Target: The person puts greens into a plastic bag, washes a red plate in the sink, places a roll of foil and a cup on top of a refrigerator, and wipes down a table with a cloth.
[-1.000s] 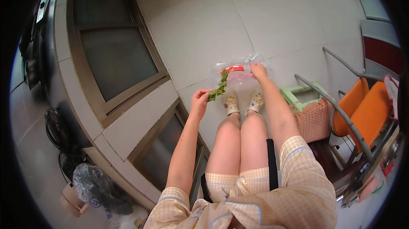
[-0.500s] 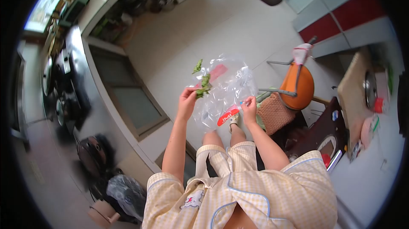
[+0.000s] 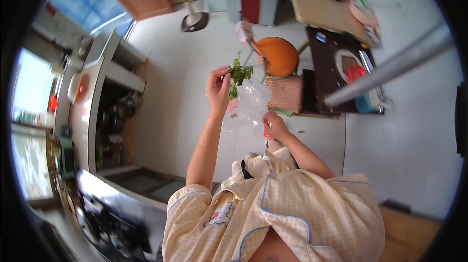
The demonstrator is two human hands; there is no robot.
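Observation:
My left hand [image 3: 218,86] is raised in front of me, its fingers pinched on a bunch of leafy greens [image 3: 240,73]. More green leaf hangs just below, against the clear plastic bag [image 3: 253,98]. Lower and to the right, my right hand [image 3: 276,124] is closed on the edge of that bag. Red print shows on the bag close to the right-hand fingers. The bag hangs crumpled between both hands, above the tiled floor [image 3: 195,62].
Ahead stands an orange round-seated chair [image 3: 278,56] beside a woven pinkish stool cover [image 3: 285,95]. A dark table [image 3: 324,62] is to the right, with a grey pole [image 3: 390,67] crossing in front. Left are the counter [image 3: 87,116] and a black stove [image 3: 112,228].
My view has swung to the right, toward the chair and dark table. The bag has gone from spread out to narrower and bunched. Both hands keep their grips.

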